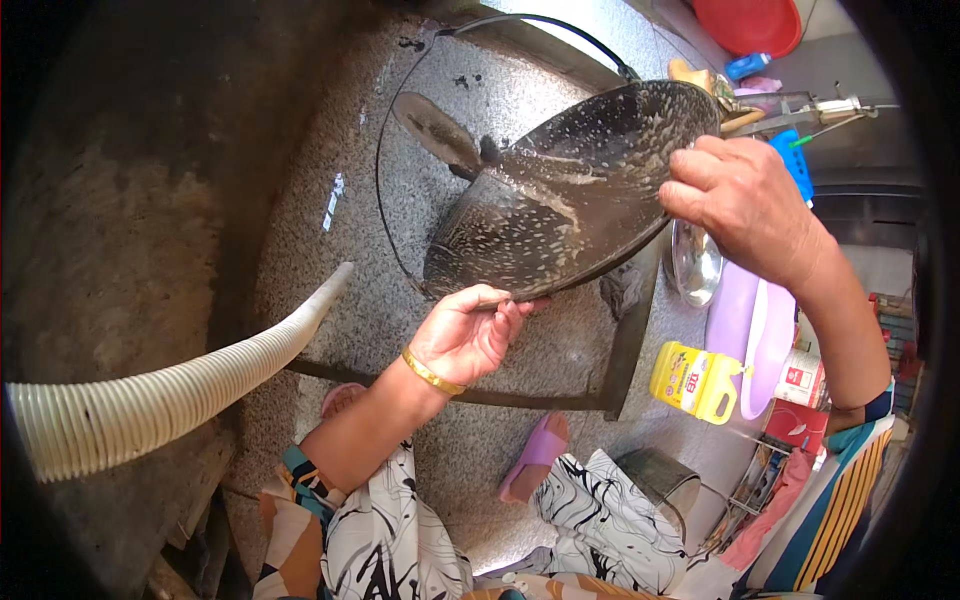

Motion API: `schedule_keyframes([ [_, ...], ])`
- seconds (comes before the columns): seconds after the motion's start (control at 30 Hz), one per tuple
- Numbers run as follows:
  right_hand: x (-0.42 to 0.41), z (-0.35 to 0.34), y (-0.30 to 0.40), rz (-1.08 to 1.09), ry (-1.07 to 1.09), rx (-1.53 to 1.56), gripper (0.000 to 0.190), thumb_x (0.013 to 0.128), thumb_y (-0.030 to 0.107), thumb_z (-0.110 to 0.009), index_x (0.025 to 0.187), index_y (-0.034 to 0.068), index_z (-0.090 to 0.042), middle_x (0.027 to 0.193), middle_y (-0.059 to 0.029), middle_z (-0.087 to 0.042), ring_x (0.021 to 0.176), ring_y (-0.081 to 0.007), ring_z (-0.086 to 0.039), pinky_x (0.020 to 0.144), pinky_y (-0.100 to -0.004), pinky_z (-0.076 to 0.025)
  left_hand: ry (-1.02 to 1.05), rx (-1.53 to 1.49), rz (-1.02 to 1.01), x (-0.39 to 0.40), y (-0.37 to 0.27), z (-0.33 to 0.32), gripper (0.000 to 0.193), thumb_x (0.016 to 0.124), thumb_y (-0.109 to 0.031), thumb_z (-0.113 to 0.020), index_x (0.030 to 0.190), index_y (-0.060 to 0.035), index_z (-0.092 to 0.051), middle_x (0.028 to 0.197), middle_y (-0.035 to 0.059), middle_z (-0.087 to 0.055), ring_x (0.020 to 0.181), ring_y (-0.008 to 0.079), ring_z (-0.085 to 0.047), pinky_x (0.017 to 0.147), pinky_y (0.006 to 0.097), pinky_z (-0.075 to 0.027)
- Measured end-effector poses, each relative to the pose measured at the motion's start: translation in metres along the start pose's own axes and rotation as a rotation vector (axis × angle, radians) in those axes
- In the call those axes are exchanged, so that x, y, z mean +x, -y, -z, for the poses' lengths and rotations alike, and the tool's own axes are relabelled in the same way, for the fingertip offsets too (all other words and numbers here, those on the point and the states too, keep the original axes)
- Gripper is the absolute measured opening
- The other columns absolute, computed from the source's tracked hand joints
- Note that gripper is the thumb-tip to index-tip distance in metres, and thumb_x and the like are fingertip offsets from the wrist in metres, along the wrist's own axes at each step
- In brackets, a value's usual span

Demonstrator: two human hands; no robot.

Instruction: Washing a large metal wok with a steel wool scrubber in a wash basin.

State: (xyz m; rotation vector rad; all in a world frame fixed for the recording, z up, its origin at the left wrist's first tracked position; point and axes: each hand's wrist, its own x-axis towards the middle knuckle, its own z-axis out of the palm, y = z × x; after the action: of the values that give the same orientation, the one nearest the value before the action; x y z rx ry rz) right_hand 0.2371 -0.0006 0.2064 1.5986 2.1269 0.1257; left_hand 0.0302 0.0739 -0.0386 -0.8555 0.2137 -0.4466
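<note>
A dark metal pan, wet and speckled with droplets, hangs tilted on edge above the terrazzo floor. My left hand, with a gold-coloured bracelet at its wrist, grips the pan's near lower rim between thumb and fingers. At the right end, my right hand is closed around the rim. A thin wire bail loops out from the pan on its far side. Beyond the pan's left edge shows a brown oval piece; whether it is joined to the pan I cannot tell.
A ribbed pale hose lies at left beside a concrete ledge. To the right are a yellow jug, a steel bowl, a lilac basin and a red basin. A raised floor edge runs before my pink slippers.
</note>
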Motion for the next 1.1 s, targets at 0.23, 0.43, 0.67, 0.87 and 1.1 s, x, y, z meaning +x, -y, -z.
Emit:
schedule_keyframes([
  [0.23,-0.04,-0.039,0.045,-0.141,-0.047,0.084,0.008,0.067,0.015,-0.054,0.07,0.013,-0.047,0.068,-0.0016,-0.043,0.066,-0.0163,-0.051,0.053,-0.0294,-0.042,-0.14,0.341,-0.212,-0.004,-0.009,0.018,0.02,0.087,-0.005,-0.047,0.1,0.0094,-0.053,0.087,0.0222,-0.061,0.072,0.0218,-0.065,0.066,0.0251,-0.058],
  [0.43,-0.069,-0.129,0.129,-0.325,-0.142,0.285,0.009,0.066,0.017,-0.054,0.071,0.013,-0.047,0.068,-0.002,-0.042,0.063,-0.0162,-0.049,0.051,-0.0297,-0.039,-0.386,0.662,-0.49,-0.021,-0.022,0.051,0.01,0.086,-0.006,-0.051,0.087,0.0029,-0.056,0.08,0.0191,-0.063,0.065,0.0228,-0.065,0.061,0.0268,-0.058],
  [0.67,-0.085,-0.193,0.233,-0.518,-0.052,0.736,0.013,0.072,0.013,-0.059,0.084,0.009,-0.055,0.073,-0.0061,-0.048,0.069,-0.0234,-0.055,0.057,-0.0349,-0.044,-0.798,1.04,-0.513,-0.048,-0.038,0.081,0.017,0.086,-0.009,-0.053,0.089,0.0075,-0.056,0.075,0.0182,-0.063,0.06,0.0251,-0.065,0.057,0.0288,-0.056],
  [0.87,-0.05,-0.222,0.23,-0.93,-0.293,1.156,0.031,0.082,0.019,-0.06,0.11,0.007,-0.055,0.102,-0.0124,-0.056,0.084,-0.0318,-0.059,0.069,-0.0377,-0.049,-0.991,1.237,-0.454,-0.062,-0.07,0.102,0.023,0.084,-0.015,-0.058,0.09,0.0075,-0.058,0.073,0.0143,-0.063,0.057,0.0256,-0.064,0.057,0.0347,-0.056],
  [1.1,-0.061,-0.206,0.235,-0.712,-0.224,0.939,0.049,0.082,0.027,-0.061,0.123,0.003,-0.048,0.125,-0.0198,-0.046,0.111,-0.0322,-0.048,0.092,-0.0427,-0.038,-1.419,1.481,-0.328,-0.079,-0.068,0.067,0.068,0.069,-0.043,-0.077,0.11,0.0059,-0.054,0.098,0.0167,-0.061,0.068,0.0232,-0.065,0.057,0.0323,-0.054],
])
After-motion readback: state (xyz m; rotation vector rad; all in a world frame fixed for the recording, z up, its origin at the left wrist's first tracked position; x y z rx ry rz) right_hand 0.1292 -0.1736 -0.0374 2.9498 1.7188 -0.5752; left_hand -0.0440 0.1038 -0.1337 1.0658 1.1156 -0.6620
